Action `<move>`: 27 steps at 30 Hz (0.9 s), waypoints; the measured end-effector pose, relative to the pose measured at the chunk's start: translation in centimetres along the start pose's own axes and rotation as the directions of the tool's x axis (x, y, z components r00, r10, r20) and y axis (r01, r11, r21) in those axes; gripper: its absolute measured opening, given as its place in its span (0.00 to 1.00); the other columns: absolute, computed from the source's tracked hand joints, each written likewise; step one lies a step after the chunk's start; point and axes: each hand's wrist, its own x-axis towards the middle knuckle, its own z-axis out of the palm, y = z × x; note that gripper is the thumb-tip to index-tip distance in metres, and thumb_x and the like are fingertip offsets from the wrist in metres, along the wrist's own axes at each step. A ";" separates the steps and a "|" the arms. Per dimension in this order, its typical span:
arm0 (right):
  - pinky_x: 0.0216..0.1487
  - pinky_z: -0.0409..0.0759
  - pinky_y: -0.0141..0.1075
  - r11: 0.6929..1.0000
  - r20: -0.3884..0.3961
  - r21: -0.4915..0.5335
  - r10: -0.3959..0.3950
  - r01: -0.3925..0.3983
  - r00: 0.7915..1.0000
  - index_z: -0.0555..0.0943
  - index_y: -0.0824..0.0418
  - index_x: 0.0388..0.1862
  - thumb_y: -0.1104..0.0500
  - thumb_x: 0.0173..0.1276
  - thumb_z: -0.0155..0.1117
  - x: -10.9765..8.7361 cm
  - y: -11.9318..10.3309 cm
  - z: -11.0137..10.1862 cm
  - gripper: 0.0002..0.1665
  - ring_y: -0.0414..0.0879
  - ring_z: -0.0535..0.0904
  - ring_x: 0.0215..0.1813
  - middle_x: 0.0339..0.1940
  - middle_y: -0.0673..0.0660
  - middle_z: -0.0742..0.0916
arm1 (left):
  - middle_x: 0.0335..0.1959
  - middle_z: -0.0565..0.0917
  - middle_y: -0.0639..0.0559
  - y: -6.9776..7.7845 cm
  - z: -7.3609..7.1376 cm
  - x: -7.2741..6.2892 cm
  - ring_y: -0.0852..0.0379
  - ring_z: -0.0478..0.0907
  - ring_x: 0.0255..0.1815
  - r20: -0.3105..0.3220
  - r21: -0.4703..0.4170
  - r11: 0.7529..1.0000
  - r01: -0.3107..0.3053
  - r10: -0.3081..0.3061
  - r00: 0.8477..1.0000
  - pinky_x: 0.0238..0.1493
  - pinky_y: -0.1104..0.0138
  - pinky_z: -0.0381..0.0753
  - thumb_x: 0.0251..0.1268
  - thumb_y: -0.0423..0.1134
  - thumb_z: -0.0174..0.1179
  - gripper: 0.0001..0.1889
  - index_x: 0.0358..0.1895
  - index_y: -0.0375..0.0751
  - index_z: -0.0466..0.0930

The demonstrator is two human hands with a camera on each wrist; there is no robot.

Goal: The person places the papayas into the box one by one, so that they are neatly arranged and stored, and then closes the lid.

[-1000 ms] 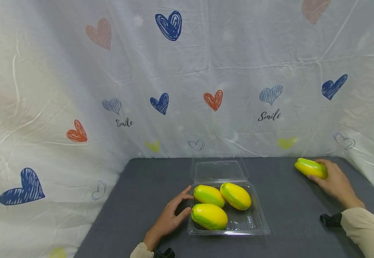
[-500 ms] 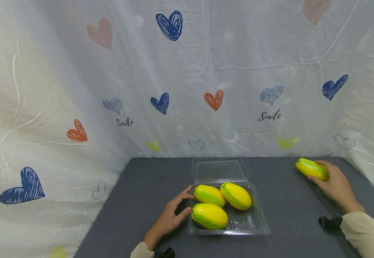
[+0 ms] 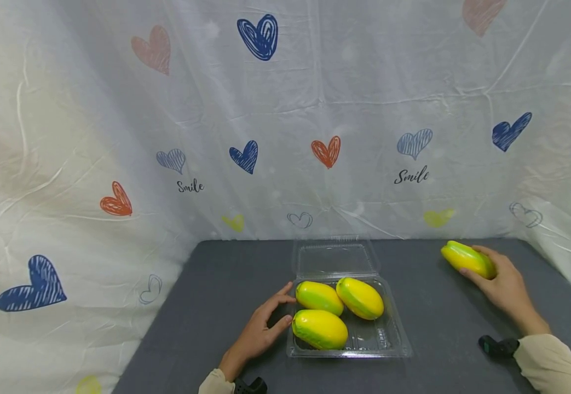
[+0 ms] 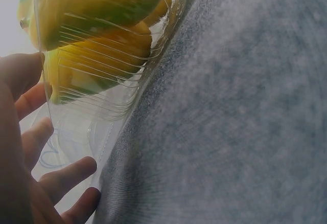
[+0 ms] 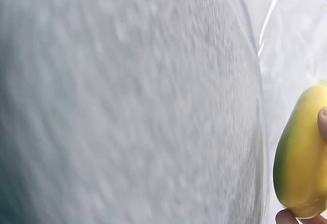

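Observation:
My right hand (image 3: 504, 287) grips a yellow-green papaya (image 3: 468, 259) near the far right of the table. In the right wrist view, that papaya (image 5: 301, 157) shows at the right edge, with fingertips on it and the curtain behind. A clear plastic clamshell box (image 3: 397, 343) lies with its lid (image 3: 334, 260) folded back. Inside it are three more papayas: one at the front (image 3: 321, 329), one behind it (image 3: 318, 298) and one at the back right (image 3: 360, 299). Beside the box's left wall, my left hand (image 3: 260, 328) has its fingers spread, fingertips touching the wall in the left wrist view.
A dark grey cloth covers the table (image 3: 216, 284). Behind and to the left hangs a white curtain (image 3: 275, 109) printed with hearts and words; it meets the table's far edge. The front right part of the box's floor is bare.
Over the last half second, my right hand has shifted slightly left with the papaya in its grip. My left hand and the box have stayed in place.

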 end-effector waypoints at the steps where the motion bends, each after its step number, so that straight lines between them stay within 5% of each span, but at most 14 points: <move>1: 0.47 0.66 0.61 1.000 -0.003 0.005 0.003 -0.003 1.000 0.70 0.70 0.70 0.54 0.68 0.72 -0.1 -0.2 0.0 0.38 0.71 0.72 0.53 0.59 0.79 0.76 | 0.82 0.60 0.57 0.0 0.0 0.0 0.47 0.58 0.82 0.000 0.001 1.000 -0.004 0.004 1.000 0.74 0.34 0.61 0.79 0.43 0.55 0.17 0.65 0.65 0.73; 4: 0.47 0.67 0.60 0.999 -0.006 0.032 0.024 -0.024 1.000 0.70 0.68 0.72 0.54 0.68 0.72 -0.6 -1.0 0.1 0.39 0.71 0.72 0.55 0.61 0.79 0.76 | 0.82 0.60 0.58 0.0 0.0 0.0 0.47 0.58 0.82 0.001 0.002 1.000 -0.001 0.001 1.000 0.74 0.35 0.61 0.79 0.43 0.55 0.17 0.65 0.66 0.73; 7: 0.46 0.71 0.43 0.997 -0.018 0.049 0.053 -0.053 0.998 0.70 0.66 0.73 0.52 0.68 0.73 -1.1 -1.9 0.3 0.40 0.64 0.74 0.53 0.62 0.77 0.77 | 0.82 0.60 0.58 -0.1 0.0 0.0 0.47 0.58 0.82 0.001 0.007 1.000 -0.002 0.002 1.000 0.74 0.35 0.61 0.79 0.44 0.55 0.17 0.65 0.66 0.72; 13: 0.37 0.65 0.15 0.991 -0.032 0.103 0.085 -0.081 0.996 0.71 0.63 0.73 0.50 0.66 0.74 -1.8 -3.8 0.7 0.41 0.26 0.67 0.48 0.64 0.74 0.78 | 0.82 0.60 0.57 -0.2 0.0 0.0 0.46 0.58 0.82 -0.004 0.011 1.000 -0.015 0.016 1.000 0.74 0.34 0.61 0.80 0.44 0.54 0.17 0.66 0.65 0.72; 27: 0.40 0.66 0.10 0.977 -0.050 0.213 0.042 -0.031 0.998 0.71 0.63 0.72 0.54 0.66 0.75 -2.3 -7.4 2.0 0.39 0.13 0.61 0.49 0.65 0.71 0.78 | 0.82 0.59 0.61 0.1 0.0 -0.1 0.51 0.57 0.83 0.004 -0.014 0.999 0.041 -0.041 0.999 0.76 0.36 0.59 0.79 0.45 0.56 0.16 0.64 0.67 0.73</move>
